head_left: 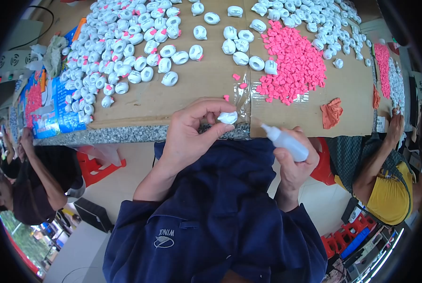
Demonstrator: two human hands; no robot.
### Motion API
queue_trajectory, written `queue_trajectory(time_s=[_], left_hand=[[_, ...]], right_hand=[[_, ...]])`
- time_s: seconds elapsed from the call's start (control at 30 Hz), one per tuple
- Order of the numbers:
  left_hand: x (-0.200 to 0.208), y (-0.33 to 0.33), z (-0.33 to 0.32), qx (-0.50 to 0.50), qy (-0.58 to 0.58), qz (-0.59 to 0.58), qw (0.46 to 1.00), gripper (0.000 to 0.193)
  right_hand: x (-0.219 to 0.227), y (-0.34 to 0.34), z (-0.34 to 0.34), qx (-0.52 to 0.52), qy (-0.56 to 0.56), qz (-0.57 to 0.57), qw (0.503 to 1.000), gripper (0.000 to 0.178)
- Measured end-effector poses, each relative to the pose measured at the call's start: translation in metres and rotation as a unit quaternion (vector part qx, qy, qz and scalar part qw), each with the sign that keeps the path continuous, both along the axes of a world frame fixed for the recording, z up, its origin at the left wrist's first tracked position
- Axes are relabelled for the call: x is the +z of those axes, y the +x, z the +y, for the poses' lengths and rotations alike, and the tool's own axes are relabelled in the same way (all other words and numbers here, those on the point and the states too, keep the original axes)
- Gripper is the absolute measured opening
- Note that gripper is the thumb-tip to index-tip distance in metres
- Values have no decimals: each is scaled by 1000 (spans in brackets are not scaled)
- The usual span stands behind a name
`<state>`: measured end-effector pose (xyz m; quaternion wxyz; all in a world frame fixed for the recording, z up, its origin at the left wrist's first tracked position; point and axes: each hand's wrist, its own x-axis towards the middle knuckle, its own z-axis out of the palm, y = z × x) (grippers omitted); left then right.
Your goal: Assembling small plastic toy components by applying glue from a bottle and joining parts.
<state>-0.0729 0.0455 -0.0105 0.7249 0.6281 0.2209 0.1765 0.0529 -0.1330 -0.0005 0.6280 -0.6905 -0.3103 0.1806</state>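
White piece (228,117): one, pinched in left hand (190,137).
Squeeze bottle (284,140): one, gripped by right hand (295,162).
Pink bits (293,63): uncountable heap.

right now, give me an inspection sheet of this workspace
surface: cardboard over a stone bench edge
job's things: white piece, squeeze bottle, nozzle toward the piece
clutter: white pieces in heaps, pink bits piled, orange rag, blue packet
hands: left hand pinches the white piece; right hand grips the bottle
cables: black cable at far left
surroundings: seated people on both sides, red stools
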Motion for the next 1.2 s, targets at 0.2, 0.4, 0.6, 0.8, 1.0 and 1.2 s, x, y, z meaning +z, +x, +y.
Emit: queue_trajectory(time_s=[0.2, 0.4, 0.6, 0.8, 1.0, 1.2], left_hand=[[6, -2, -5, 1, -53, -27, 998, 33], [3, 1, -12, -17, -108, -30, 994, 33], [-1, 0, -16, -29, -152, -38, 987, 34], [-3, 5, -20, -40, -179, -37, 982, 33], [0, 8, -24, -47, -208, -32, 977, 32], [-2, 7, -27, -51, -184, -28, 981, 29]], right_hand=[[-10, 9, -3, -64, 19, 74, 995, 43], [-18, 12, 18, -48, -14, -67, 996, 38], [-19, 17, 5, -92, -38, -43, 994, 31], [-13, 42, 17, -137, -167, -245, 945, 9], [-15, 47, 17, -115, -182, -282, 935, 8], [7, 10, -14, -7, -37, 57, 998, 10]])
